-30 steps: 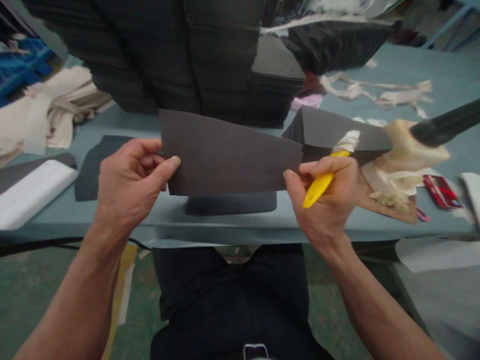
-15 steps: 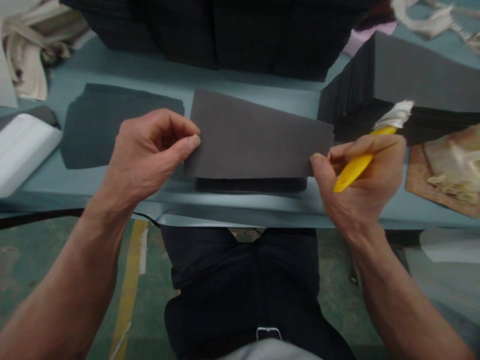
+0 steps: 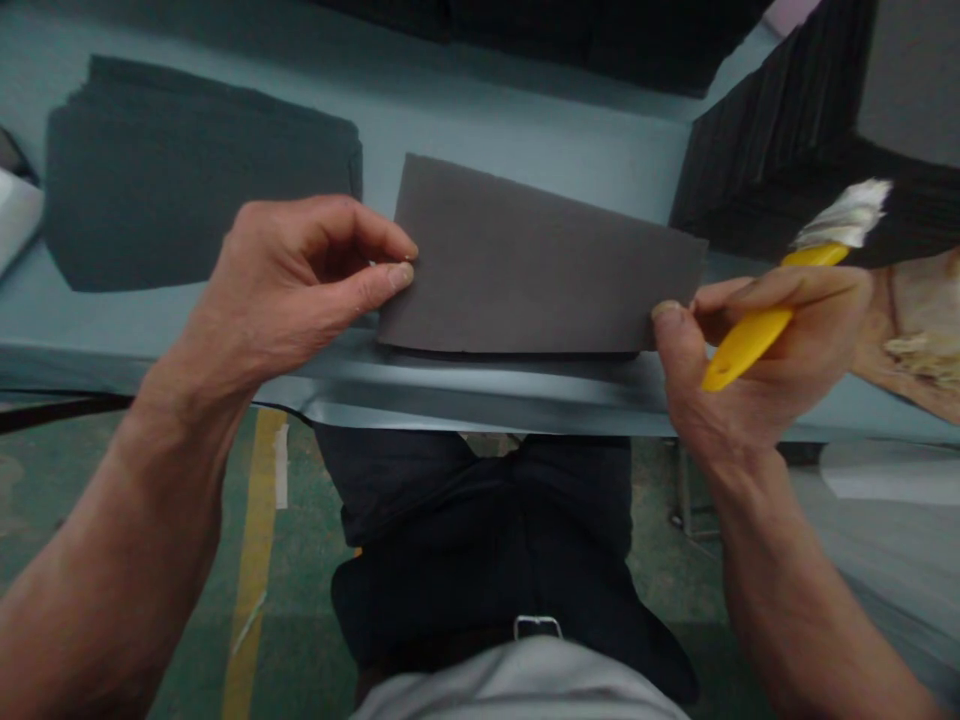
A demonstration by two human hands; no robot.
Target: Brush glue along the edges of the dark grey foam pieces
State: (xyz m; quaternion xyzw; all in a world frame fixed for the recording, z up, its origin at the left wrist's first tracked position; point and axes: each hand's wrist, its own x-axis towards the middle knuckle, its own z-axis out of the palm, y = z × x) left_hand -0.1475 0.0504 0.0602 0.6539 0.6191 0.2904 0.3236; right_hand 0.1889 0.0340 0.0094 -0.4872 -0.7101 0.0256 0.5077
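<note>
A dark grey sheet [image 3: 540, 265], flat and four-sided, lies between my hands over a darker piece whose edge shows below it. My left hand [image 3: 300, 285] pinches the sheet's left edge with thumb and index finger. With its thumb on the lower right corner, my right hand [image 3: 772, 340] grips that end of the sheet. The same hand also holds a yellow-handled paintbrush [image 3: 754, 340], its pale, caked bristles pointing up and to the right. The fingers under the sheet's right end are hidden.
Dark cut pieces [image 3: 195, 180] lie in a loose pile at left on the pale blue tabletop [image 3: 510, 120]. Tall dark stacks [image 3: 780, 130] stand at right and along the back. A brown board [image 3: 911, 330] with dried, yellowish residue sits at far right.
My view has dipped and come closer to the table. The sheet has shifted slightly right with both hands and now covers more of the darker piece below it.
</note>
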